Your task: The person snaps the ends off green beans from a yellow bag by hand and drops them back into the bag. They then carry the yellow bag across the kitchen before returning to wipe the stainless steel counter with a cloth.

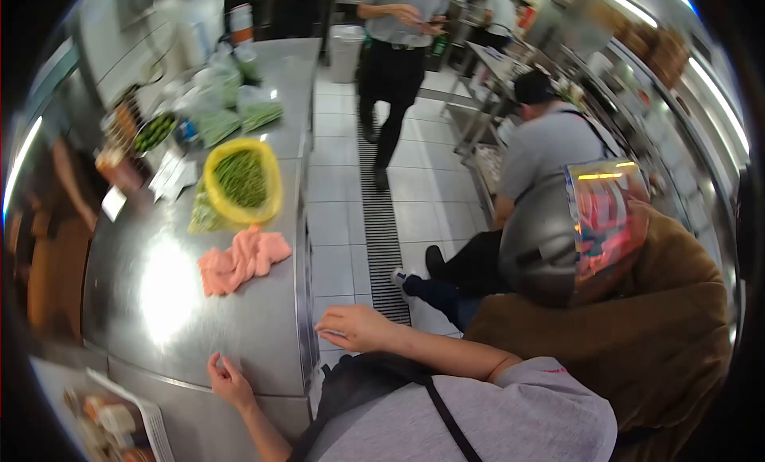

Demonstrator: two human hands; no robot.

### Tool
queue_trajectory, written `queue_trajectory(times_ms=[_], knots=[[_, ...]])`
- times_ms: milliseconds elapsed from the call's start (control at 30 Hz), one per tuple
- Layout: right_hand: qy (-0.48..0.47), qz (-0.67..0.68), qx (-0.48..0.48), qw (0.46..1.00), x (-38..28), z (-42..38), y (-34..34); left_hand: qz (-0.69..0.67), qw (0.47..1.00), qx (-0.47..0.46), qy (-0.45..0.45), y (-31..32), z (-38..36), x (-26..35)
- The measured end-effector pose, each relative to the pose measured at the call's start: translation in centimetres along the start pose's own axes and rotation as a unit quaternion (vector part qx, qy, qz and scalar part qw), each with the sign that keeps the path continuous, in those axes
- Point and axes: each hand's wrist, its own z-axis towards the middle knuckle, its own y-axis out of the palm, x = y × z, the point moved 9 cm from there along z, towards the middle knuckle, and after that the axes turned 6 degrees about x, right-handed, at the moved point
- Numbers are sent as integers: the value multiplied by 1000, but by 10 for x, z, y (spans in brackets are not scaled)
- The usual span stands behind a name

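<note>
My left hand [231,381] is over the front of the steel table [231,334], its fingers slightly curled and apart, with nothing in it. In front of my body, beside the table's right edge, is my right hand [355,326]; its fingers are loosely bent and hold nothing I can see. The nearest thing on the table is a crumpled pink cloth [245,259], lying ahead of my left hand and apart from it. Behind the cloth stands a yellow-lined container [271,179] of chopped green vegetables [241,177].
Bags of greens [261,115] and a container of small green fruits [155,133] stand farther back. A white basket [155,422] is at lower left. Close on my right is a person in a dark helmet [538,243]; another crouches beyond. Someone stands over the floor drain [378,223].
</note>
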Motion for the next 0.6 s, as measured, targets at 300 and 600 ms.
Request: queue_trajectory(times_ms=[300, 600], knots=[[83, -52, 44, 994, 13, -46, 3, 5, 996, -61, 67, 33, 18, 7], [94, -109, 70, 987, 4, -72, -22, -159, 974, -162, 8, 86, -18, 67]])
